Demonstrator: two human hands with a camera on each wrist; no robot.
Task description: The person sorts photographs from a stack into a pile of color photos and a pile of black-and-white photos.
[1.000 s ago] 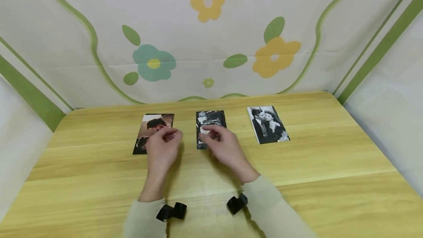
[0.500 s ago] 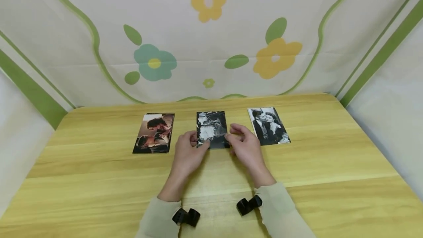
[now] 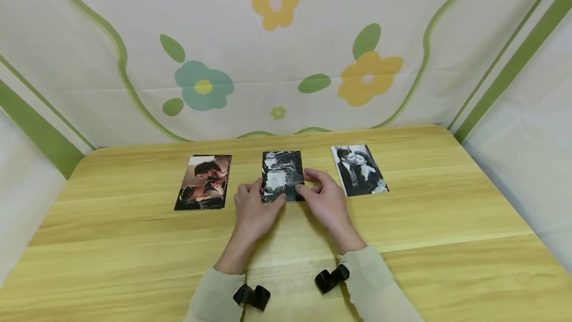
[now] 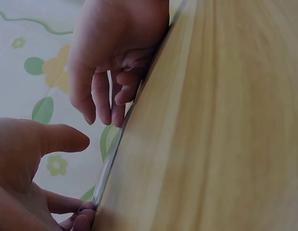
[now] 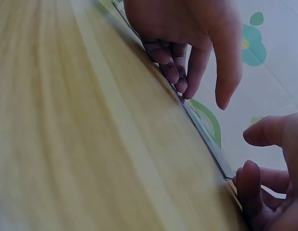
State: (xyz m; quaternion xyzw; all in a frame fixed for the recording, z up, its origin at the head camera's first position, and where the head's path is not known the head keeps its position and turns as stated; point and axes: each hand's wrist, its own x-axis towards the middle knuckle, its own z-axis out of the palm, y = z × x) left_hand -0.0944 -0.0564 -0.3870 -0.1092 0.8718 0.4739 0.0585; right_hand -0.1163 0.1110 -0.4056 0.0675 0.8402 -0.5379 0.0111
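A black-and-white photo card (image 3: 282,170) lies flat in the middle of the table, its lower edge nearest the person. On its left side is my left hand (image 3: 258,210), fingers along the edge, thumb near the lower left corner. My right hand (image 3: 326,200) faces it from the right side in the same way. Both wrist views show the left hand (image 4: 23,168) and right hand (image 5: 269,183) with fingertips at the card's ends and thumbs raised off its surface. The card appears only as a thin edge (image 5: 206,137) there.
A colour photo card (image 3: 203,183) lies to the left, with a dark edge showing behind it. To the right lies another black-and-white photo card (image 3: 361,169) of a couple. Behind the wooden table (image 3: 134,252) hangs a flowered cloth (image 3: 259,58).
Both hands have moved from over the left and middle cards to the two sides of the middle card. In the last half second they have closed in slightly on its edges.
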